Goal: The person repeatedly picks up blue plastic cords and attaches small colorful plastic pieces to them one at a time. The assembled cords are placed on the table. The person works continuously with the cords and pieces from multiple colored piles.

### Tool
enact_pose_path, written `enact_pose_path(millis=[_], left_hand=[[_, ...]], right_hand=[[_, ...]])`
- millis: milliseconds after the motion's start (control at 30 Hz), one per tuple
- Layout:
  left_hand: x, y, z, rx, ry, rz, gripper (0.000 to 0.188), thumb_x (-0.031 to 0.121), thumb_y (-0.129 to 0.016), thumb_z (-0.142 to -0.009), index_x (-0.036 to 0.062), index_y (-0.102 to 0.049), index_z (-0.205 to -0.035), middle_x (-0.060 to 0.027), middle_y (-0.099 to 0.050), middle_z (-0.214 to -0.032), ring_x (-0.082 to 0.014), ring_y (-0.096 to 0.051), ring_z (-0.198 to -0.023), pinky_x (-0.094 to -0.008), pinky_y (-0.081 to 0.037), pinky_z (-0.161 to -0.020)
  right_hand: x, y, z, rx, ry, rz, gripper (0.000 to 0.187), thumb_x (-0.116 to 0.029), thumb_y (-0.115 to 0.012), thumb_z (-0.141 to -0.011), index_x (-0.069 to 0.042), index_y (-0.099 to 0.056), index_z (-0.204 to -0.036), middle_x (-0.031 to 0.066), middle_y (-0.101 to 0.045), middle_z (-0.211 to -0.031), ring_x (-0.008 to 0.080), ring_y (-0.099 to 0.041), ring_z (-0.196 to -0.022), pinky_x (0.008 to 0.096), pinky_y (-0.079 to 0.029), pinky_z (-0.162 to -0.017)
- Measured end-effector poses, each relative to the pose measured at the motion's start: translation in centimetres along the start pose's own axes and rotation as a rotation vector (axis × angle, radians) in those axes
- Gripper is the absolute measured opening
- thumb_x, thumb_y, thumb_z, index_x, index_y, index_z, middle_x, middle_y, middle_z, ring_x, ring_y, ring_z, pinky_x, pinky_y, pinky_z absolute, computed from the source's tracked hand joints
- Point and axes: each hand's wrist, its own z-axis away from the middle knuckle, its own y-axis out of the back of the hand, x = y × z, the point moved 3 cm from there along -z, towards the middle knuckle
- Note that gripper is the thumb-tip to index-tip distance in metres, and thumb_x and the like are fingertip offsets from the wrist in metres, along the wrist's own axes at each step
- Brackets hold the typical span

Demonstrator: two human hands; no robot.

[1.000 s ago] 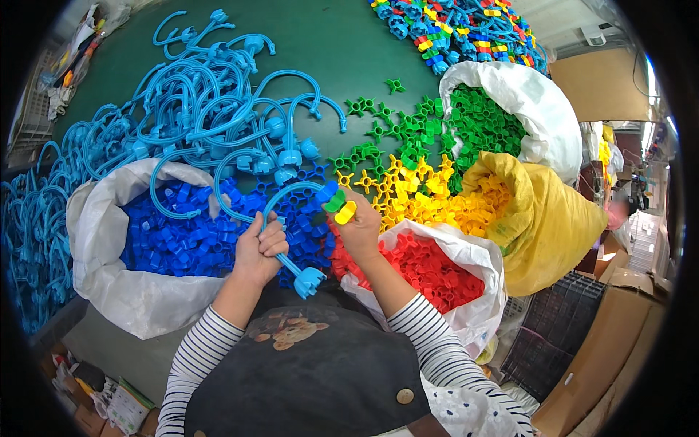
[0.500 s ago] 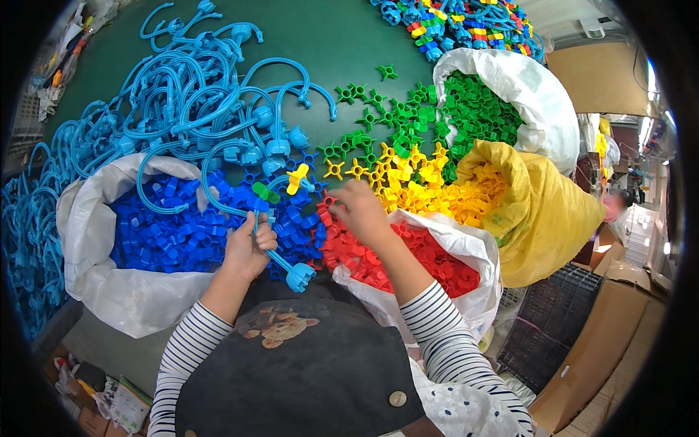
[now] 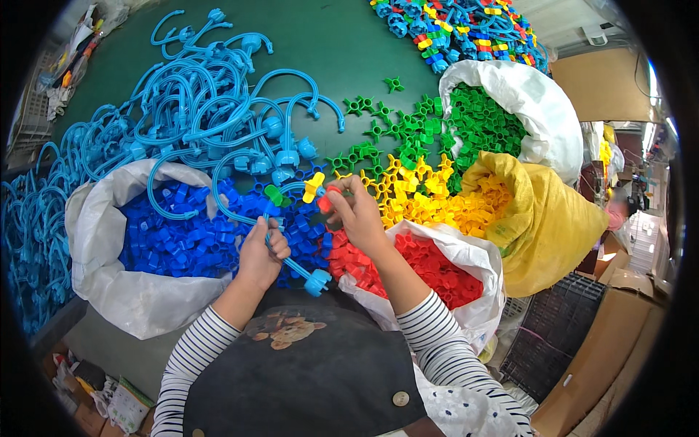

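My left hand [image 3: 262, 251] is closed round a light blue plastic tube [image 3: 294, 266] whose cup-shaped end [image 3: 317, 282] sticks out below the fist toward me. Above that hand, a green winged piece [image 3: 275, 194] and a yellow winged piece [image 3: 313, 187] sit along the tube. My right hand [image 3: 358, 213] pinches a red winged piece [image 3: 328, 200] right beside the yellow one, at the tube's far end. Whether the red piece is on the tube I cannot tell. Loose blue pieces [image 3: 182, 237] and red pieces [image 3: 429, 266] lie in white sacks under and beside my hands.
Many light blue tubes [image 3: 196, 109] are heaped at the left. Green pieces [image 3: 488, 120] spill from a white sack [image 3: 557, 124], yellow pieces [image 3: 419, 193] from a yellow sack [image 3: 561, 215]. Tubes with coloured pieces [image 3: 466, 33] are piled on the green table [image 3: 320, 44]. Cardboard [image 3: 597, 357] stands right.
My right hand has come up from the red pieces with a red piece and moved it against the yellow one. My left hand, still holding the tube, has shifted slightly right.
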Motion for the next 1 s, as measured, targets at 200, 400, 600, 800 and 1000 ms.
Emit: enact_pose_path(millis=[200, 400, 600, 800, 1000], left_hand=[[0.1, -2.3, 0.7, -0.137, -0.067, -0.139, 0.033, 0.039, -0.044, -0.105, 0.006, -0.048, -0.103, 0.0005, -0.034, -0.07, -0.0109, -0.035, -0.059, -0.025, -0.033, -0.054], [1.4, -2.2, -1.0, -0.174, -0.105, -0.166, 0.038, 0.039, -0.045, -0.105, 0.002, -0.05, -0.112, -0.0035, -0.047, -0.079, -0.0131, -0.047, -0.066, -0.0274, -0.042, -0.061], [6.8, -3.7, -1.8, 0.008, -0.764, -1.113, 0.044, 0.023, -0.061, -0.097, -0.0016, -0.047, -0.13, -0.0156, -0.052, -0.123, -0.0236, -0.058, -0.107, -0.0339, -0.05, -0.089], [14.9, -5.0, -0.5, 0.355, -1.364, -1.681, 0.057, 0.005, -0.068, -0.083, 0.0018, -0.046, -0.134, -0.0214, -0.042, -0.13, -0.0373, -0.043, -0.123, -0.0457, -0.035, -0.105], [17.9, -5.2, -2.5, 0.544, -1.492, -1.725, 0.063, 0.007, -0.073, -0.08, 0.0052, -0.047, -0.137, -0.0211, -0.044, -0.128, -0.0395, -0.044, -0.119, -0.0496, -0.037, -0.101]], right_hand=[[-2.8, -1.9, -1.3, 0.223, 0.09, -0.1, 0.023, -0.013, -0.073, -0.088, -0.001, -0.055, -0.095, 0.0078, -0.062, -0.093, 0.008, -0.057, -0.061, 0.0217, -0.046, -0.05], [-6.1, -0.9, -3.3, -0.104, 0.34, 0.403, 0.026, -0.012, -0.064, -0.092, -0.004, -0.065, -0.116, 0.0186, -0.068, -0.109, 0.0326, -0.067, -0.096, 0.0364, -0.052, -0.083], [-10.7, 6.4, -12.7, 0.082, 0.551, 0.628, 0.029, -0.004, -0.058, -0.09, -0.004, -0.063, -0.119, 0.0185, -0.069, -0.105, 0.0348, -0.068, -0.094, 0.0397, -0.054, -0.082], [-21.3, 21.8, -26.2, 0.347, 0.541, 0.837, 0.046, -0.005, -0.059, -0.087, -0.015, -0.058, -0.131, 0.0131, -0.071, -0.102, 0.0257, -0.069, -0.084, 0.0377, -0.055, -0.075], [-20.1, 24.5, -26.6, 0.733, 0.696, 1.087, 0.047, -0.028, -0.068, -0.09, -0.003, -0.058, -0.129, 0.0189, -0.065, -0.12, 0.0316, -0.064, -0.102, 0.0408, -0.05, -0.09]])
